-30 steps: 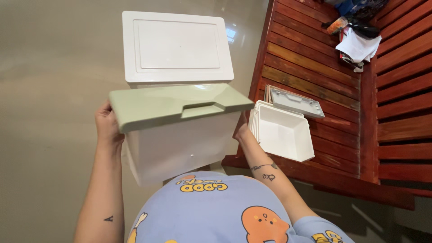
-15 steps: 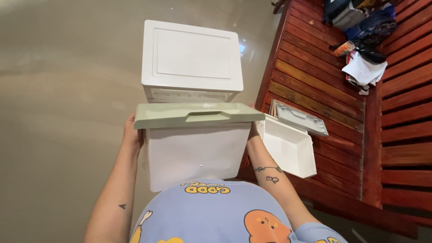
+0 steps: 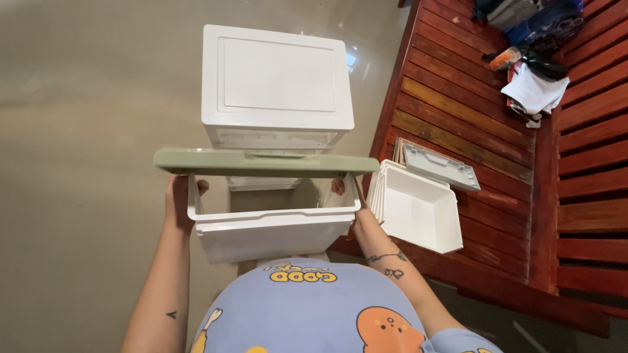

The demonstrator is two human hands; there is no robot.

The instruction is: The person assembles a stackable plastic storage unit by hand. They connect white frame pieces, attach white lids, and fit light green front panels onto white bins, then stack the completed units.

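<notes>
The white storage bin (image 3: 271, 232) I'm holding at the centre of the frame has tipped toward me since a moment ago: half a second back I saw its closed front face, and now its open mouth shows under the sage-green lid (image 3: 265, 162), which has swung up to a thin edge-on band across the middle. That tells me the lid hinges freely and the bin is empty inside. My left hand (image 3: 178, 199) is clamped on the bin's left wall, fingers curled over the rim; my right hand (image 3: 347, 193) grips the right wall, mostly hidden behind it. Above, a second white bin (image 3: 275, 82) with a white lid stands on the pale floor (image 3: 85, 131). At right, on the red wooden bench (image 3: 497, 163), lie smaller white trays (image 3: 415, 209) and a grey lid (image 3: 437, 167).
</notes>
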